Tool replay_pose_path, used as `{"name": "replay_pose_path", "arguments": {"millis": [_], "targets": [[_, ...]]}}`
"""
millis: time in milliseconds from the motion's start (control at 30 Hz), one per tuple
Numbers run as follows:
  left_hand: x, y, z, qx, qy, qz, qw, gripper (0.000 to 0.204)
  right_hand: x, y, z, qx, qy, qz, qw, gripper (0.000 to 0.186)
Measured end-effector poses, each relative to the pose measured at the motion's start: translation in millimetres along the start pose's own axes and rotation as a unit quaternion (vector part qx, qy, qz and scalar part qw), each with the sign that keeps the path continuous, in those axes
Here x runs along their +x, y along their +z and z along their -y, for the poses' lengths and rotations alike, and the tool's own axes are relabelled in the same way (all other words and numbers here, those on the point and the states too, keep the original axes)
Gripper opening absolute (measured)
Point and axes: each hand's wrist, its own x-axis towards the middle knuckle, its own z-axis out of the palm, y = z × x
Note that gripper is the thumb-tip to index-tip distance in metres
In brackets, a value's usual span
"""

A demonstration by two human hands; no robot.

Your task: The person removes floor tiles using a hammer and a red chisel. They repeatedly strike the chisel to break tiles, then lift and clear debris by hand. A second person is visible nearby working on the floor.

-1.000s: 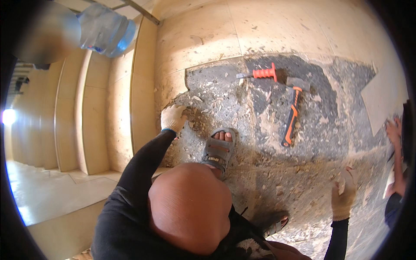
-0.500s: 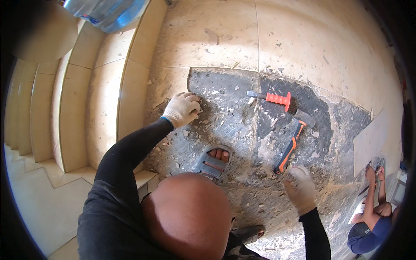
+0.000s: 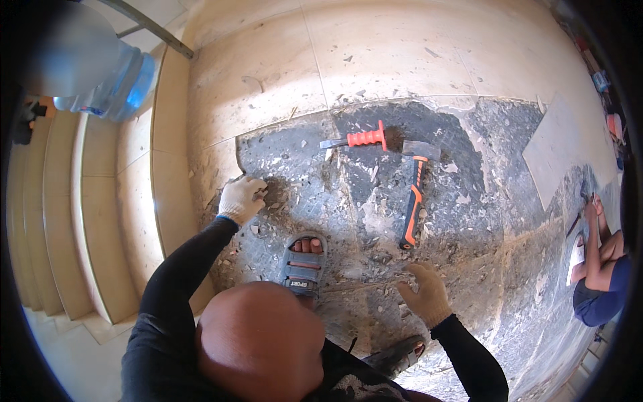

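My left hand (image 3: 242,199), in a pale knit glove, is low over the broken floor beside the edge of the remaining tile. Its fingers are curled together; whatever may be between them is too small to make out. My right hand (image 3: 424,293), gloved too, hovers over the rubble with thumb and fingers apart, holding nothing. Just beyond it lies a club hammer (image 3: 412,201) with an orange and black handle, its head pointing away. A cold chisel (image 3: 362,139) with a red guarded grip rests to the left of the hammer head.
Tile chips litter the dark exposed floor (image 3: 315,167). Beige steps (image 3: 100,201) rise at the left, with a blue water bottle (image 3: 127,84) on them. A loose tile piece (image 3: 549,151) lies at right, near another person (image 3: 599,275) crouching. My sandalled foot (image 3: 305,258) stands between my hands.
The view has shifted, so the floor and tools appear further left. My right hand has moved away from the end of the hammer handle, and its fingers have spread. My left hand stays near the tile edge.
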Motion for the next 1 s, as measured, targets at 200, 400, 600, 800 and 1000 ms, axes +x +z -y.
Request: {"name": "replay_pose_path", "arguments": {"millis": [200, 400, 600, 800, 1000], "targets": [[-6.5, 2.1, -1.3, -0.027, -0.031, -0.031, 0.999, 0.039, -13.8, -5.4, -13.7, 0.001, 0.019, -0.001, 1.0, 0.039], [-3.6, -12.4, -33.2, -0.089, -0.094, -0.021, 0.991, 0.046, -10.8, -4.7, -12.2, 0.013, 0.039, -0.016, 0.999, 0.036], [5.8, -36.4, -164.4, -0.39, -0.022, 0.276, 0.878, 0.052, 40.6, 20.4, 30.1, 0.563, 0.207, 0.017, 0.8, 0.043], [25.7, -48.1, -188.8, -0.433, 0.193, 0.119, 0.873, 0.036, 92.7, 52.9, 50.9, 0.712, 0.239, 0.113, 0.651, 0.034], [174.6, -37.9, -43.5, -0.288, -0.261, -0.14, 0.911, 0.077, 80.8, 71.4, 26.1, 0.572, 0.244, 0.055, 0.781, 0.044]]}}
